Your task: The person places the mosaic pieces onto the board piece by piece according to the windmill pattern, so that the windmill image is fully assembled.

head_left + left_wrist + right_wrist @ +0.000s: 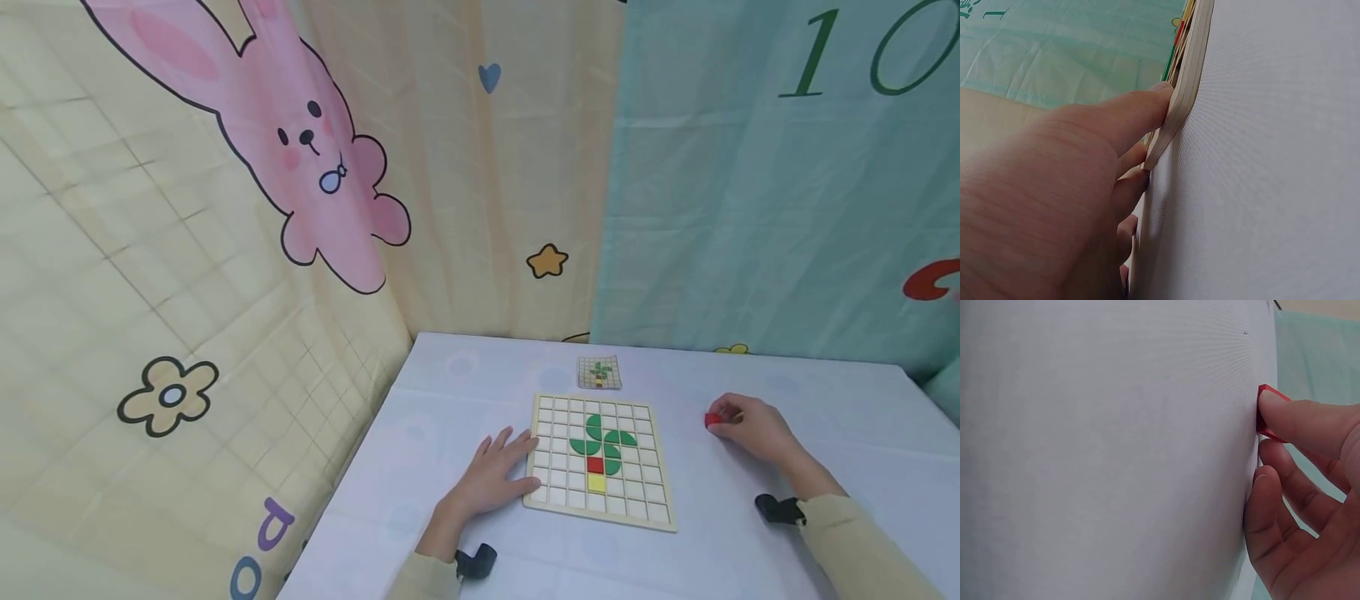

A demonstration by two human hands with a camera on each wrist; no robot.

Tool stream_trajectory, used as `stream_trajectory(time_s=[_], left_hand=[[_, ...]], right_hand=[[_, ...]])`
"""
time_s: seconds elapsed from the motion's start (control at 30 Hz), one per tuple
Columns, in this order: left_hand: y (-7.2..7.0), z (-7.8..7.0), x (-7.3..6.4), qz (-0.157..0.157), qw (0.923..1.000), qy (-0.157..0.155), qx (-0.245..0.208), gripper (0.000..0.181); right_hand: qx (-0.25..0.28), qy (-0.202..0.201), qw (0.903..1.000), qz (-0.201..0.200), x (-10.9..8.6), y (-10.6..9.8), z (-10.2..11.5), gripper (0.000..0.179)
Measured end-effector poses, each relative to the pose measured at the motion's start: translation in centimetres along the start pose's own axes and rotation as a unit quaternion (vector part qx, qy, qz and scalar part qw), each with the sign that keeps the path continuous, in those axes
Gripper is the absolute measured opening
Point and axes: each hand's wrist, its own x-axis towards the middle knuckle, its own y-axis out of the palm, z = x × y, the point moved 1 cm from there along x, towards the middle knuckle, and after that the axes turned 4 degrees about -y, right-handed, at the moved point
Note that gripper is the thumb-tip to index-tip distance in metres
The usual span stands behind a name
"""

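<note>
A wooden grid board [558, 496] lies on the table in the head view. Several green rounded pieces [612, 459] form a pinwheel on it, with a red square [595, 465] and a yellow square [596, 483] below them. My left hand [487, 477] rests at the board's left side, fingers spread; in the left wrist view the thumb [1141, 112] presses the board's edge [1188, 81]. Right of the board, my right hand [753, 427] pinches a small red tile [712, 421] between thumb and fingers, low over the table.
Behind the board lies a small pattern card [588, 379] showing a similar green pinwheel. The white-covered table [465, 375] meets printed curtains [487, 208] at its back and left. Dark wrist-worn devices [477, 562] sit at both sleeves.
</note>
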Motion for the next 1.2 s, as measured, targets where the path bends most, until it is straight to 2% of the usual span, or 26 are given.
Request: stream_trajectory(time_s=[0.37, 0.77, 1.2], left_hand=[[-0.2, -0.1, 0.0, 0.004, 1.0, 0.001, -0.005, 0.068], [-0.1, -0.1, -0.1, 0.004, 1.0, -0.001, -0.008, 0.067], [0.1, 0.1, -0.1, 0.003, 1.0, 0.003, -0.004, 0.068]], right_hand=[[0.019, -0.004, 0.9997, -0.014, -0.7, -0.2, 0.1, 0.019], [0.031, -0.001, 0.999, -0.033, -1.6, -0.2, 1.7, 0.02], [0.052, 0.014, 0.998, -0.032, -2.2, 0.5, 3.3, 0.024]])
